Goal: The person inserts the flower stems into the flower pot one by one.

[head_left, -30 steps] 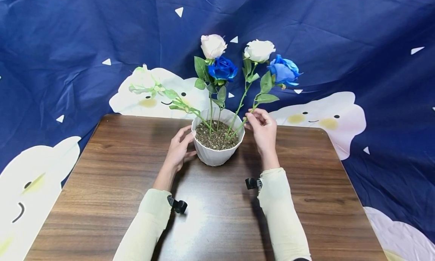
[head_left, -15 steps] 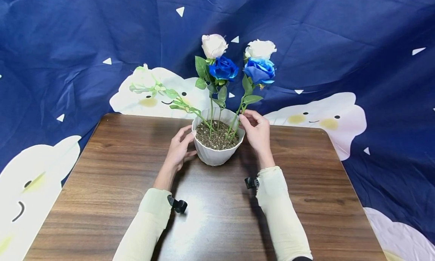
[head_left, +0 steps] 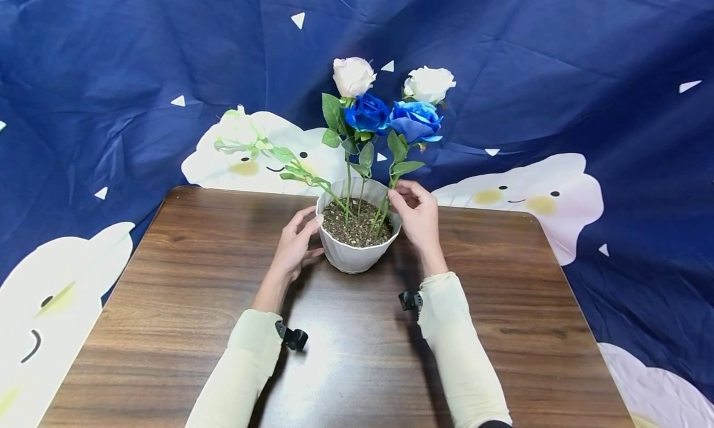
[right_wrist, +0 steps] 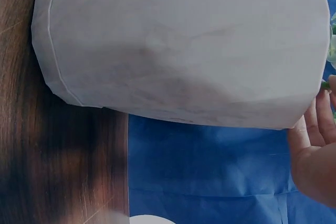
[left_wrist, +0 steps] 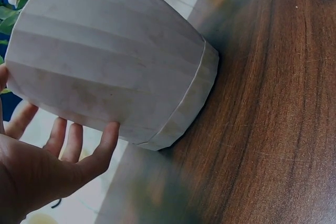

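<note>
A white ribbed flowerpot (head_left: 357, 259) filled with dark soil (head_left: 357, 230) stands upright on the table. My left hand (head_left: 292, 242) steadies its left side, thumb at the rim and fingers against the outer wall, as the left wrist view also shows. Beside the right rim, my right hand (head_left: 419, 220) pinches the stem of the lighter blue rose (head_left: 415, 121) between thumb and fingers. This rose leans close to a darker blue rose (head_left: 366, 113). Behind them rise a pale pink rose (head_left: 354, 77) and a white rose (head_left: 429, 84). In the right wrist view the pot hides most of the stem.
A pale flower (head_left: 237, 127) on a green stem slants out leftward over the pot's rim. The brown wooden table (head_left: 167, 304) ends just behind the pot. A dark blue curtain (head_left: 139, 44) with smiling clouds hangs at the back.
My right hand has moved left with the stem. The lighter blue rose has swung left, passing in front of the white rose toward the darker blue one. The left hand has stayed put.
</note>
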`<state>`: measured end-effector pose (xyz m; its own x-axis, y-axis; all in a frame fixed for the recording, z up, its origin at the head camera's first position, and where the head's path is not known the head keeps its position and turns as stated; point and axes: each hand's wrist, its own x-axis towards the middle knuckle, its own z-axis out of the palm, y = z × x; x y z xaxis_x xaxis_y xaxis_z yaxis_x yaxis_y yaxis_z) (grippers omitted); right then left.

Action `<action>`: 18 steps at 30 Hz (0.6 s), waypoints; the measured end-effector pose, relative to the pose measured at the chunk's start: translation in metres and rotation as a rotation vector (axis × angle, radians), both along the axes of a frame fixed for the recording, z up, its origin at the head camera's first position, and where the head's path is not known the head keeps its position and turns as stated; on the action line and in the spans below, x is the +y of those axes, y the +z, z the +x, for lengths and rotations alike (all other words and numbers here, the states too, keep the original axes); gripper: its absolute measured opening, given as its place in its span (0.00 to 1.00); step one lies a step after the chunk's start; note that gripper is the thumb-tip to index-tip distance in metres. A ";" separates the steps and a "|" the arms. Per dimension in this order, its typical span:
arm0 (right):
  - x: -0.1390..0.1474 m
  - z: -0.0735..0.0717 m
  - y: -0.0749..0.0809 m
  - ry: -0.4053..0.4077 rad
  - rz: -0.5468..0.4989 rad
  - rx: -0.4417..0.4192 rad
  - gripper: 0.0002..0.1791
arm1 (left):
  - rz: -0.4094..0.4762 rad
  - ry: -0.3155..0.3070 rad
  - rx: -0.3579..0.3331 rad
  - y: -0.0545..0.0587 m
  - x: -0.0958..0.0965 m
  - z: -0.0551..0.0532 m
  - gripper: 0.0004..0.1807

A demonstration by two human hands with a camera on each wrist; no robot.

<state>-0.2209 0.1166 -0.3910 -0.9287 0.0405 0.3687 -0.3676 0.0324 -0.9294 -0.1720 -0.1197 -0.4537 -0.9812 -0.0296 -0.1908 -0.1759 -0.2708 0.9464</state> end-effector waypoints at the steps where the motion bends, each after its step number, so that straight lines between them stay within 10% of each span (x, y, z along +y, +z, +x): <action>1: 0.000 0.000 0.000 0.000 0.005 0.007 0.10 | 0.000 0.000 0.000 0.000 0.000 0.000 0.25; 18: -0.001 0.007 0.008 0.088 0.086 -0.096 0.09 | 0.005 0.005 0.004 0.000 0.001 0.000 0.25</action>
